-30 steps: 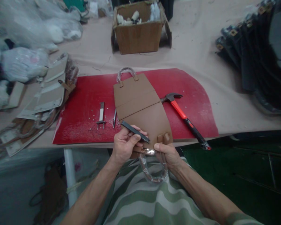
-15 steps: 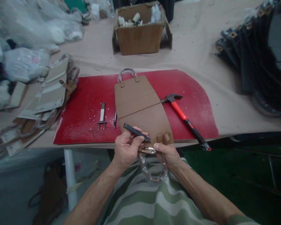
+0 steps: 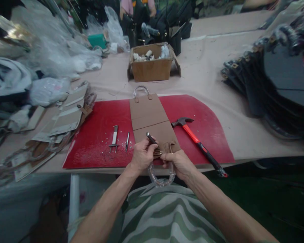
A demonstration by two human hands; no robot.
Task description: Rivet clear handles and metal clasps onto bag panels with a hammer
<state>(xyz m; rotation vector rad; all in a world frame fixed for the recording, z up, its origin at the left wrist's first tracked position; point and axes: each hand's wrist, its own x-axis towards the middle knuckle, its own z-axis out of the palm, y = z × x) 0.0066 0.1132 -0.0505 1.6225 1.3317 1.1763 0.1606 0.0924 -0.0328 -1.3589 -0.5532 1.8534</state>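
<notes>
A brown leather bag panel [image 3: 149, 113] lies on a red board [image 3: 202, 128], its plastic-wrapped handles [image 3: 160, 183] at the near and far ends. In my left hand [image 3: 142, 153] is a dark, slim rod-shaped tool [image 3: 151, 138], pinched so that it slants over the panel's near end. A shiny metal fitting [image 3: 157, 153] sits just under the tool's lower end. My right hand [image 3: 181, 162] grips the near edge of the panel beside the fitting and a short leather strap [image 3: 171, 146]. The fingers under the panel are partly hidden.
Right of the panel lies a claw hammer [image 3: 192, 133], its handle overhanging the table edge. On the left are a pronged punch [image 3: 114, 140] and a thin metal rod [image 3: 127, 141]. A cardboard box [image 3: 150, 70], stacked dark panels [image 3: 258, 84] and brown pieces [image 3: 68, 116] stand around.
The view has tilted up, bringing a person and black bags into sight at the back. My left hand holds the rod tool more steeply, its lower end closer to the metal fitting.
</notes>
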